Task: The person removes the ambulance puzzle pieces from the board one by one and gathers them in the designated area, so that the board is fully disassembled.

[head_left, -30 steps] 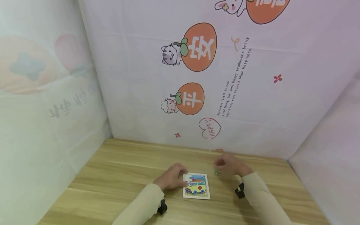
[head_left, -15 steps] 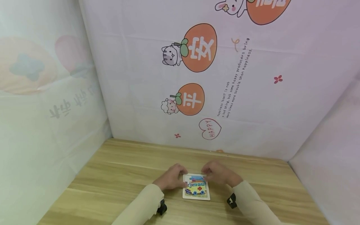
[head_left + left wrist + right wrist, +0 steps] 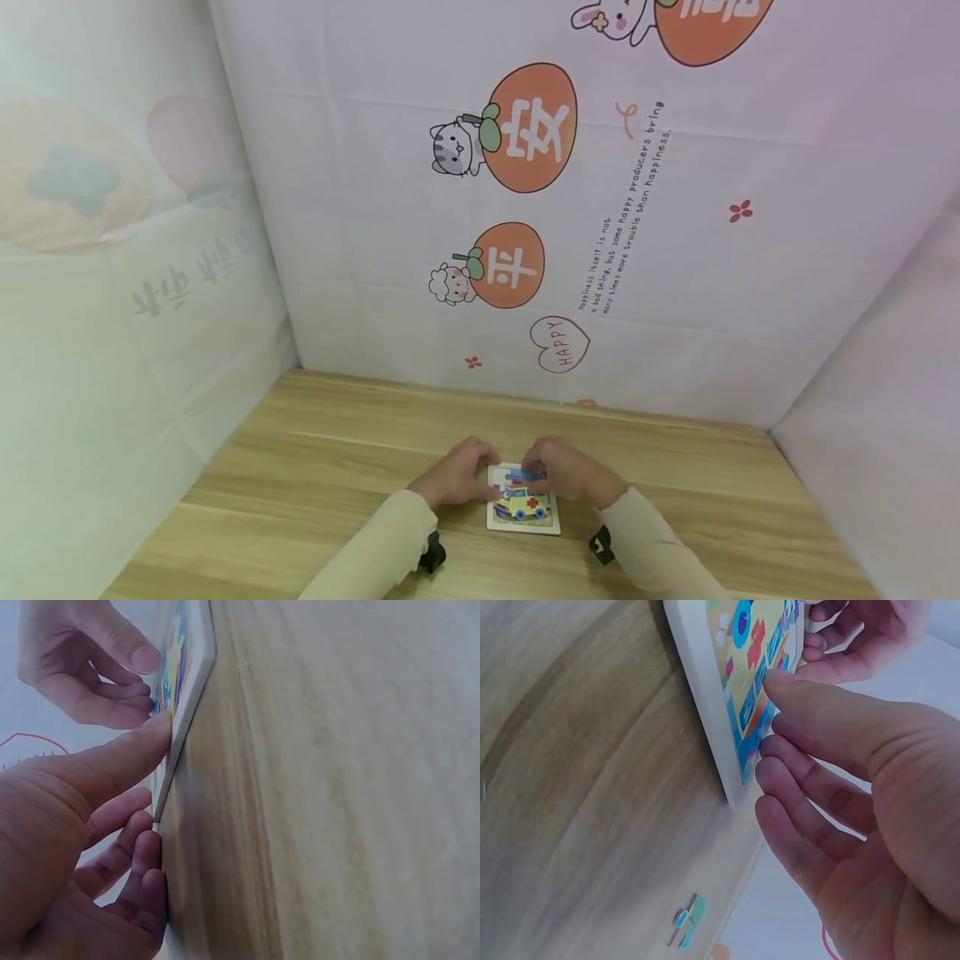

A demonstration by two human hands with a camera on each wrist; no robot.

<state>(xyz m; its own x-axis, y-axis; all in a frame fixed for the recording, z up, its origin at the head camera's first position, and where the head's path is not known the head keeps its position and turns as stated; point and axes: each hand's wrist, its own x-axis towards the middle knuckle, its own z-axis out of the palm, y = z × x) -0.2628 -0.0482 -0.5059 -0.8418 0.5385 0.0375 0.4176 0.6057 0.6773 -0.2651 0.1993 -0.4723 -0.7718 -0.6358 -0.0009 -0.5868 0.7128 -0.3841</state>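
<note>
A small jigsaw puzzle (image 3: 522,527) in a white-rimmed tray lies flat on the table, its picture a yellow ambulance with a red cross. White backing shows at its upper left. My left hand (image 3: 453,472) holds that tray's left side, thumb on the rim (image 3: 180,739) and fingers at the far corner. My right hand (image 3: 573,471) is over the upper right of the picture, its fingertips at the surface; nothing shows between thumb and fingers. In the right wrist view, a loose green and blue puzzle piece (image 3: 688,921) lies on the table beyond the tray.
The wood-grain table (image 3: 322,467) runs back to a white printed cloth wall (image 3: 375,292). Similar cloth walls stand at the left (image 3: 135,375) and right (image 3: 877,425). Each wrist wears a black device, one on the left (image 3: 432,552) and one on the right (image 3: 602,544).
My right hand has moved left from beside the loose green piece to the puzzle's upper right part. My left hand stays at the tray's left side.
</note>
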